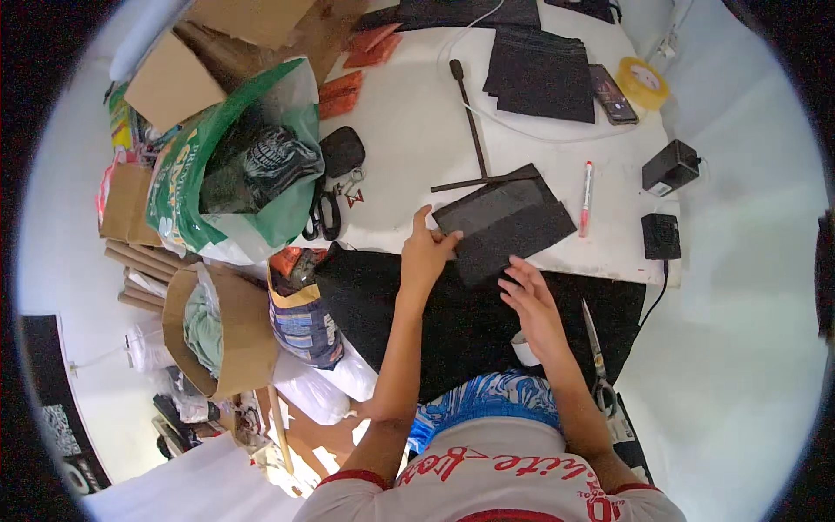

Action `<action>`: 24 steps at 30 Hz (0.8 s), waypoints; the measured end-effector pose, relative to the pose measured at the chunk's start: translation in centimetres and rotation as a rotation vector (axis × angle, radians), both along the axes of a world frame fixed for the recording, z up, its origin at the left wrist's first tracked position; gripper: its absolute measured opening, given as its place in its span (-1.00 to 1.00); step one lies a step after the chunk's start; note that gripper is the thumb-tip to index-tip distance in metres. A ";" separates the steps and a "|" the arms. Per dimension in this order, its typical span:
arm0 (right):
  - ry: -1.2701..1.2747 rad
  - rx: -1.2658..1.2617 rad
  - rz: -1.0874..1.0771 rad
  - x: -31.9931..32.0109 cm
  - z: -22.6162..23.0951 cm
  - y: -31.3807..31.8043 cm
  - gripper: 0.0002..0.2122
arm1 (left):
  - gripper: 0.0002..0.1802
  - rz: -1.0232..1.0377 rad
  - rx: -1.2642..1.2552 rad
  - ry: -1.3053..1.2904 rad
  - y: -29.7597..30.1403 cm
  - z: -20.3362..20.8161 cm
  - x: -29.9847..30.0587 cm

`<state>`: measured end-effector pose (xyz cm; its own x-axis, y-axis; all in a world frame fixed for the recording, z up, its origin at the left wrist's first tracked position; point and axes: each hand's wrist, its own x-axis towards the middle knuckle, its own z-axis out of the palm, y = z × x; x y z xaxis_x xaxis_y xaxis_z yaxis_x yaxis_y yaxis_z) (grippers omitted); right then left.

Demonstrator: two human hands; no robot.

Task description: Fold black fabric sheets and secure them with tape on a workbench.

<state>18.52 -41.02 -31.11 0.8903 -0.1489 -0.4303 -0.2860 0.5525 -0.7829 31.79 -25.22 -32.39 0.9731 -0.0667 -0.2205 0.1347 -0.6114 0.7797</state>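
Observation:
A flat, folded black fabric piece [513, 222] lies tilted at the table's front edge, with a smoother dark grey strip across its upper part. My left hand [424, 257] rests at its left side, forefinger by the corner and thumb on the surface, with a gap between them. Beside the lower edge, my right hand [532, 300] has its fingers spread; whether the fingertips touch the fabric I cannot tell. Just behind the piece is a dark T-shaped rod [474, 126], its crossbar meeting the upper edge. Black cloth [461, 317] hangs over my lap below both hands.
A red-and-white marker [586, 198] lies on the right, scissors [597, 344] near my right forearm. Stacked black fabric pieces [544, 74], a phone [613, 94] and yellow tape [642, 83] are at the back. A green-and-white bag [196, 204], black-handled scissors [326, 215] and cardboard boxes [248, 335] crowd the left.

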 end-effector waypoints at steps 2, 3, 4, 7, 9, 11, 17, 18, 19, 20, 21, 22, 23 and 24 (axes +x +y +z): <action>0.016 -0.076 0.021 0.7 0.0 -0.6 -0.56 | -0.22 -0.007 -0.160 0.074 -0.8 1.0 -1.6; 0.028 -0.148 0.061 0.9 0.0 -0.6 -0.54 | -0.22 -0.008 -0.158 0.075 -0.8 1.3 -2.7; 0.029 -0.149 0.058 0.8 -0.6 -0.9 -0.54 | -0.22 -0.043 -0.200 0.111 -1.1 1.5 -3.7; -0.135 -0.350 -0.042 0.3 -1.7 -0.9 -0.39 | -0.27 -0.086 -0.340 0.305 0.0 0.2 -5.8; -0.252 -0.277 -0.122 -1.0 -0.9 -0.3 -0.21 | -0.38 -0.004 -0.652 0.451 1.7 -0.6 -6.5; -0.228 -0.247 -0.042 -2.9 -0.9 0.2 -0.11 | -0.48 0.016 -0.815 0.550 3.0 -1.7 -6.0; -0.225 -0.250 0.170 -5.2 -1.2 0.9 -0.19 | -0.69 0.018 -0.960 0.726 3.3 -1.1 -5.9; -0.205 -0.261 0.194 -4.6 -0.5 1.0 -0.40 | -0.72 0.067 -0.952 0.707 3.9 -0.8 -6.4; -0.207 -0.260 0.189 -4.1 -0.3 1.1 -0.40 | -0.72 0.062 -0.949 0.706 4.3 -0.3 -7.0; -0.105 -0.145 0.198 -3.7 -0.2 1.4 -0.52 | -0.73 0.072 -0.943 0.674 4.9 0.6 -7.7; -0.001 -0.026 0.213 -3.3 0.1 1.9 -0.63 | -0.74 0.089 -0.937 0.640 5.7 1.3 -8.5; 0.044 -0.088 0.236 -2.9 0.8 2.5 -0.74 | -0.79 0.095 -0.915 0.658 6.6 1.8 -9.2; 0.046 -0.078 0.245 -2.9 1.0 3.2 -0.74 | -0.79 0.107 -0.908 0.656 7.1 2.2 -10.0; 0.045 -0.006 0.245 -2.9 1.2 4.1 -0.75 | -0.81 0.165 -0.897 0.635 7.7 2.8 -10.9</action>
<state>15.63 -36.87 -29.86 0.8800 0.0670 -0.4703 -0.4459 0.4579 -0.7691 20.93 -17.47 -29.59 0.7123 -0.3315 -0.6187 0.6941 0.2019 0.6910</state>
